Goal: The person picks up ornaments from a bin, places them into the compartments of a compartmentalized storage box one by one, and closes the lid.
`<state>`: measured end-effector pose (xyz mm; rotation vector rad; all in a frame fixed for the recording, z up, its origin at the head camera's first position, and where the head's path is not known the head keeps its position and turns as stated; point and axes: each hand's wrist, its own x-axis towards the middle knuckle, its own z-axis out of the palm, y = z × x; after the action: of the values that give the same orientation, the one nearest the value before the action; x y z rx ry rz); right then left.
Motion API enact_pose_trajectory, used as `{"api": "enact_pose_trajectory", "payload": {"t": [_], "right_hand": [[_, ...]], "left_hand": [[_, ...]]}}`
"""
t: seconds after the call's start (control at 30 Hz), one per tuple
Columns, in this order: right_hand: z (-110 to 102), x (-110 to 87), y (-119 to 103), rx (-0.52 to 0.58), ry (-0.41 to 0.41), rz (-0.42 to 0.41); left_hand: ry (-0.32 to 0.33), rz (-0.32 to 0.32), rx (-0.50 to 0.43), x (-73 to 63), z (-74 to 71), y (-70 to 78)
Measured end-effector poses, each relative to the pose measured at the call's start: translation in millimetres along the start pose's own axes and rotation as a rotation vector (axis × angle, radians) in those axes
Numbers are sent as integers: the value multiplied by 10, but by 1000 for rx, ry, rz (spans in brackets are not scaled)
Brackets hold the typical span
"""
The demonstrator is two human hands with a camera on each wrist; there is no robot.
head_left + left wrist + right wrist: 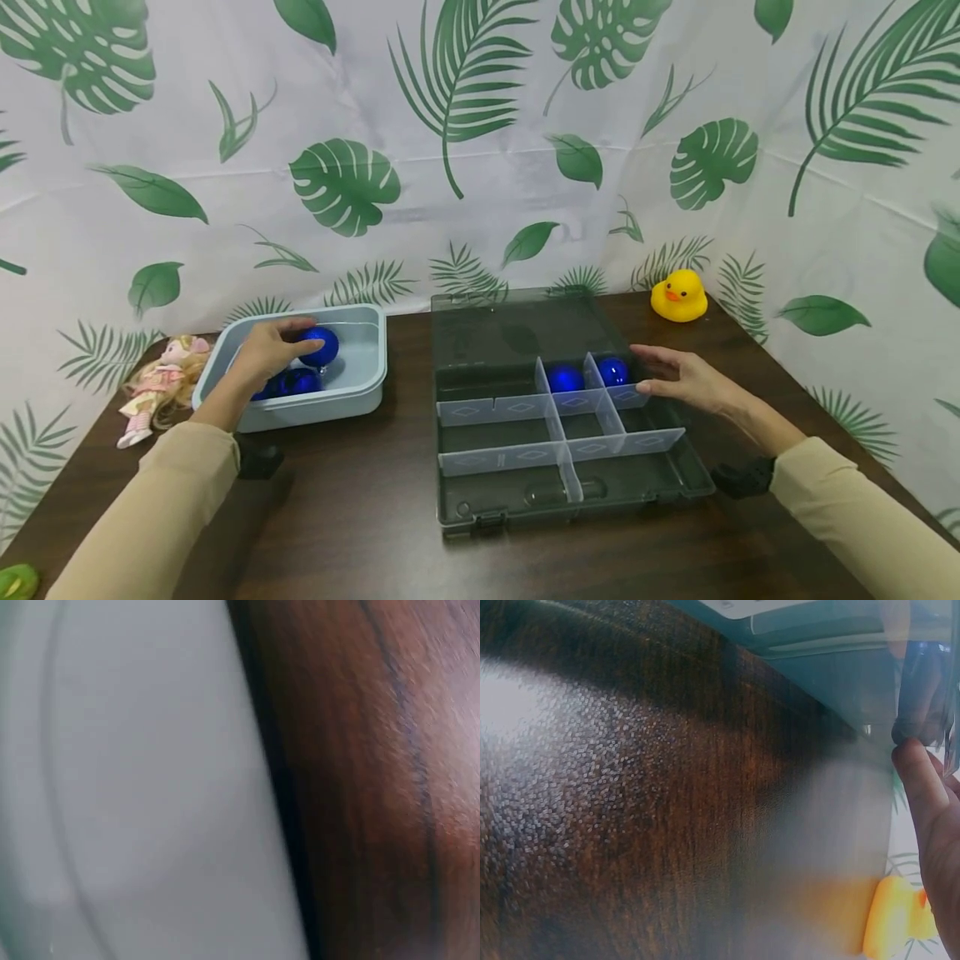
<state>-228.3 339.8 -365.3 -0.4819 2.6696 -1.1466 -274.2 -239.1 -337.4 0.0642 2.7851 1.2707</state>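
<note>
My left hand (266, 354) reaches into a light blue plastic bin (322, 407) and pinches a blue Christmas ball (321, 347), its small cap pointing down. Another blue ball (302, 381) lies below it in the bin, partly hidden by the hand. At the right edge of a dark see-through divided case (495, 521), my right hand (693, 382) has its fingers and thumb extended, apart from each other. Two blue balls sit in neighbouring back compartments, a matte one (566, 379) and a shiny one (613, 372) nearest the right fingertips. The left wrist view shows only the bin's side and the table.
A doll (161, 383) lies left of the bin. Behind the case at the right stands a yellow rubber duck (678, 296). The case's see-through lid (517, 329) is raised at the back. A green item (18, 582) shows at the table's front left corner.
</note>
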Motion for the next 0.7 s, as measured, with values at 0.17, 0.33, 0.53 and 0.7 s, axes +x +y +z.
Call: {"api": "enact_pose_trajectory", "payload": {"t": [0.17, 0.33, 0.53, 0.7], "right_hand": [[1, 3, 4, -6, 2, -4], [5, 3, 13, -2, 6, 2], [14, -8, 19, 1, 9, 5], [8, -12, 7, -4, 10, -1]], "left_hand": [[16, 39, -46, -52, -13, 240], [9, 84, -115, -72, 120, 568], [-59, 165, -274, -48, 487, 860], [-93, 179, -355, -55, 781, 1019]]}}
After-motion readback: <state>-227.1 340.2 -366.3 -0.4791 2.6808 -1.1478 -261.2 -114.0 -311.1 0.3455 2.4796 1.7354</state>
